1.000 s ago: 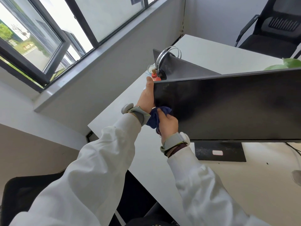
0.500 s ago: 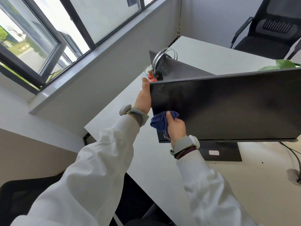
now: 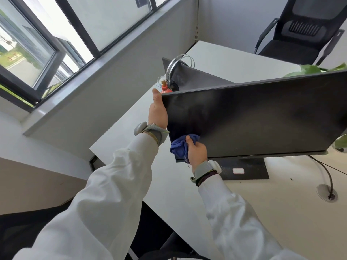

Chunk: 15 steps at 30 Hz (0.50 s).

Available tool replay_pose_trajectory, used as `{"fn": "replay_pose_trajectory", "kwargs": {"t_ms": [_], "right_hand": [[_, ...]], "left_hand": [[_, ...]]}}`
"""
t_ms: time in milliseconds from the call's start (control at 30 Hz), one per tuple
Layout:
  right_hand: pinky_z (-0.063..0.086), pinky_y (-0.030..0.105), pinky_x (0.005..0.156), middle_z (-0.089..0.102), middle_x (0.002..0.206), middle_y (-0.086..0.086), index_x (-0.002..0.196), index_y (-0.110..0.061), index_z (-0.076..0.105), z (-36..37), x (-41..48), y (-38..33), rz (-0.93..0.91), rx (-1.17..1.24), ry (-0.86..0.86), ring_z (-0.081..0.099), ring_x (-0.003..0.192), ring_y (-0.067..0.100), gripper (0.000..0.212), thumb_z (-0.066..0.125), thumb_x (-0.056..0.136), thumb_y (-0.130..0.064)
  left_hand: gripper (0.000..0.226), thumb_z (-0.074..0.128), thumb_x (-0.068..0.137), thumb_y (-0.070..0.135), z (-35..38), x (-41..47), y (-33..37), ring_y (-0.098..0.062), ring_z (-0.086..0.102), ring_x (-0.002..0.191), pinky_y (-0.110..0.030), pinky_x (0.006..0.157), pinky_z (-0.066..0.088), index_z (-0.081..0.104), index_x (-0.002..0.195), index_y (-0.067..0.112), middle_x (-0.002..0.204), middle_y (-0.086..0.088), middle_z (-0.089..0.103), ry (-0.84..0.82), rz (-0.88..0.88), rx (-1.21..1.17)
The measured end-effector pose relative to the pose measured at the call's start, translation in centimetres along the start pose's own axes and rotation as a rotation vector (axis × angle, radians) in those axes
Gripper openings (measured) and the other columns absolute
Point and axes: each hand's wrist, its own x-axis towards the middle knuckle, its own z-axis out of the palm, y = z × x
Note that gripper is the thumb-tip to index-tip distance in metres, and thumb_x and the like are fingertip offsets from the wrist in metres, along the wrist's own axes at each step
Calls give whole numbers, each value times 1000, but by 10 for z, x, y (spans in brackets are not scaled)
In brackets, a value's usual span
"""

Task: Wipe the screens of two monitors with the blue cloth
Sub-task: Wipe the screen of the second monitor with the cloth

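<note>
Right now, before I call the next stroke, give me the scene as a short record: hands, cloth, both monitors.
near monitor: upright on the desk, dark screen facing the person
blue cloth: bunched, pressed on the screen's lower left corner
right hand: grips the blue cloth
left hand: holds the near monitor's left edge, thumb in front, fingers hidden behind
second monitor: behind the near one, mostly hidden, untouched
headphones: hung over the second monitor's top corner
</note>
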Motion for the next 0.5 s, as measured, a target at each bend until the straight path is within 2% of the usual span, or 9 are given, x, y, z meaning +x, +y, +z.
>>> {"fn": "replay_pose_trajectory", "kwargs": {"t_ms": [33,67,133,167,233,300,367,500], "right_hand": [[48,35,70,65,87,16,90,-3,62,-6,0,1,9,-8,-2,61,83,30,36,58,97,-39],[47,31,68,64,89,16,94,-3,62,-14,2,4,33,-16,6,60,83,29,35,58,97,-37],[47,31,73,66,102,20,108,0,63,-34,9,17,133,-26,44,62,91,32,37,57,98,-35],[47,32,76,65,108,20,114,2,61,-49,13,22,190,-29,65,62,97,34,39,56,99,-34],[47,31,72,63,110,16,120,0,58,-72,21,33,285,-18,102,61,100,32,38,54,99,-32],[51,35,85,62,119,14,124,0,56,-99,38,46,353,-57,135,61,110,33,42,52,98,-33],[50,42,97,64,117,16,124,1,57,-125,54,54,334,-94,173,61,113,37,44,54,96,-33],[51,47,95,63,118,24,122,6,58,-152,43,27,218,-180,265,61,108,41,42,53,97,-27]], "left_hand": [[59,15,105,56,2,0,0,-1,57,75,-2,59,39,62,84,26,79,12,62,37,2,-11],[60,16,104,56,5,-1,0,-6,59,75,-7,64,42,62,82,25,79,10,62,68,5,-27],[61,19,103,58,10,2,-1,-16,58,77,-24,75,43,61,77,22,80,4,61,124,7,-49],[61,19,103,58,15,1,-1,-16,56,76,-25,73,42,59,75,22,79,4,59,137,5,-48],[57,18,105,55,15,0,1,-9,53,71,-19,66,39,56,74,25,76,7,57,151,19,-55],[55,17,106,52,15,-3,2,-4,52,72,-15,63,36,55,75,28,77,10,56,143,25,-69],[53,16,106,51,16,-6,4,-3,51,73,-13,62,35,53,76,29,79,11,55,138,21,-66],[52,14,106,51,16,-8,7,0,51,72,-8,58,34,52,77,31,79,13,55,125,39,-46]]}}
